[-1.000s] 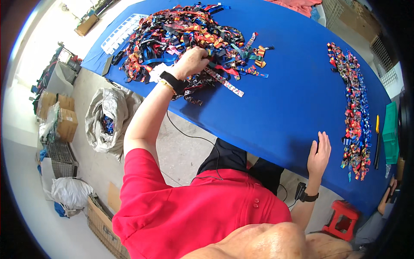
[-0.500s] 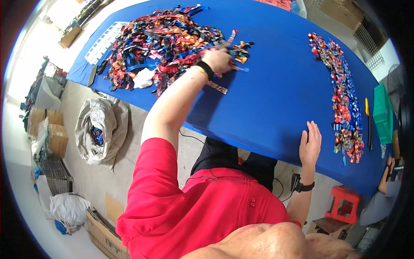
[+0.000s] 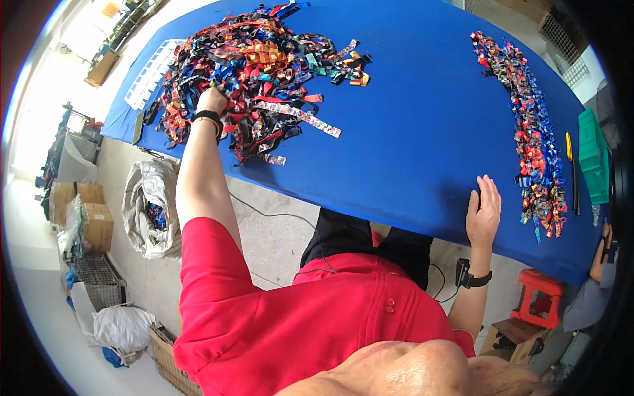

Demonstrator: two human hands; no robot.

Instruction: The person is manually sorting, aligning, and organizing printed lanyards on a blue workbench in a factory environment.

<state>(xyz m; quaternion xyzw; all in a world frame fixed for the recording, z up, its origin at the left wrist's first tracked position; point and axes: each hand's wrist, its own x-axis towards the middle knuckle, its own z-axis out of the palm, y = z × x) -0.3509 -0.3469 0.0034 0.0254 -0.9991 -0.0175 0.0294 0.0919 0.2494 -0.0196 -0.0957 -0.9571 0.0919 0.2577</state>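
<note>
A big tangled heap of patterned fabric straps in red, black, blue and orange covers the left part of the blue table. At the heap's near left side my left hand is closed, its fingers curled into the straps and partly hidden. One pale patterned strap sticks out from the heap toward the right. My right hand lies on the blue cloth near the front edge, open, with nothing in it. To its right are long rows of bundled straps, reddish on one side and blue on the other.
A white slotted rack stands at the table's left edge. On the right are a green bin and a yellow-handled cutter. A pale sack sits on the floor at left, a red stool at lower right. Another person's arm shows at far right.
My left hand has moved left, from the heap's right side to its near left. Straps there have shifted, and a white crumpled piece no longer shows. My right hand stays on the table.
</note>
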